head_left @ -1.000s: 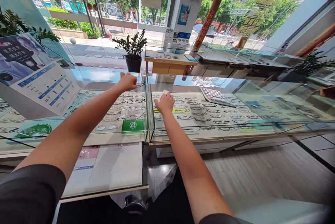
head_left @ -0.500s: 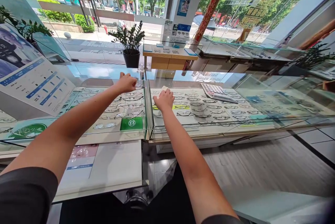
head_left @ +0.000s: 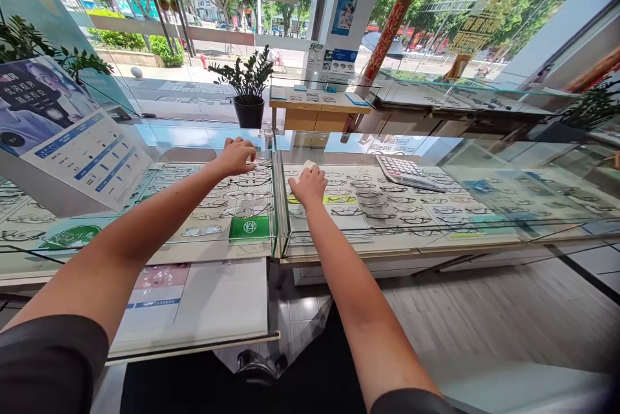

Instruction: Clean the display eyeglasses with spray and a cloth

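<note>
My left hand (head_left: 236, 155) reaches far out over the glass top of the left display case (head_left: 145, 233), fingers curled at a pair of glasses (head_left: 256, 168) lying on the glass. What the fingers pinch is too small to make out. My right hand (head_left: 309, 184) rests on the glass of the right display case (head_left: 436, 233), closed over a small white cloth (head_left: 309, 165) whose corner sticks out beyond the knuckles. Rows of eyeglass frames lie under both glass tops.
A calculator (head_left: 405, 173) lies on the right case. A slanted poster board (head_left: 72, 136) stands at left. A small bottle (head_left: 268, 136) and a potted plant (head_left: 248, 88) are beyond the cases. A pull-out shelf with leaflets (head_left: 194, 304) juts toward me.
Both hands stay nearly in place on the glass; the right hand has shifted slightly nearer the seam between the cases. The view has tilted a little.
</note>
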The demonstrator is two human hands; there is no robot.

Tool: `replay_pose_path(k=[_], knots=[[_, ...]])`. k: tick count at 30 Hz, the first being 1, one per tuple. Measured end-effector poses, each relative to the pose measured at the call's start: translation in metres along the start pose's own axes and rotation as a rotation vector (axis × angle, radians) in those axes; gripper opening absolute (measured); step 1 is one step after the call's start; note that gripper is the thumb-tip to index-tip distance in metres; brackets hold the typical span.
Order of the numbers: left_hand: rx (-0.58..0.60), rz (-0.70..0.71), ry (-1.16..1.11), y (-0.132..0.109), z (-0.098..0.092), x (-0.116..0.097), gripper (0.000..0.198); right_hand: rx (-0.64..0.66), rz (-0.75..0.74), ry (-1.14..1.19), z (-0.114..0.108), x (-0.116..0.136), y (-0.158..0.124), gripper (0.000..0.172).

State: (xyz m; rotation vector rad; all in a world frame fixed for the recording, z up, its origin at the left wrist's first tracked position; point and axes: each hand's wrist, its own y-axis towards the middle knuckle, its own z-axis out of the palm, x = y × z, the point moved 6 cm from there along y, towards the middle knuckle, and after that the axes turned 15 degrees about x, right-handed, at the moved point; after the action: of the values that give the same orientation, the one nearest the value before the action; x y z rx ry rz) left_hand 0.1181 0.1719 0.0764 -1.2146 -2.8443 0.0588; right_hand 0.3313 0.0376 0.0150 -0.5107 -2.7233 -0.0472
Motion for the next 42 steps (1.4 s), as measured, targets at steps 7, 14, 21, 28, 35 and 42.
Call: replay_pose_path(k=[7, 14, 21, 28, 35, 42], knots=[[-0.136, -0.159, -0.094, -0.081, -0.008, 0.029, 0.031, -0.024, -0.009, 0.006, 0.002, -0.002, 0.002, 0.039], [0.011, -0.28, -0.166, -0.198, 0.055, 0.092, 0.048, -0.094, 0.019, 0.036, -0.003, -0.007, 0.001, 0.028], [0.206, -0.349, -0.227, -0.221, 0.082, 0.112, 0.082, -0.371, -0.305, 0.021, -0.037, 0.043, -0.069, 0.019], [0.096, -0.409, -0.252, -0.209, 0.079, 0.121, 0.081, 0.426, -1.162, -0.169, 0.086, 0.2, -0.235, 0.03], [-0.003, -0.622, -0.305, -0.212, 0.084, 0.132, 0.083, 0.539, -0.843, -0.321, 0.194, 0.226, -0.146, 0.019], [0.02, -0.646, -0.328, -0.209, 0.087, 0.132, 0.084, 0.499, -0.719, -0.312, 0.234, 0.237, -0.067, 0.048]])
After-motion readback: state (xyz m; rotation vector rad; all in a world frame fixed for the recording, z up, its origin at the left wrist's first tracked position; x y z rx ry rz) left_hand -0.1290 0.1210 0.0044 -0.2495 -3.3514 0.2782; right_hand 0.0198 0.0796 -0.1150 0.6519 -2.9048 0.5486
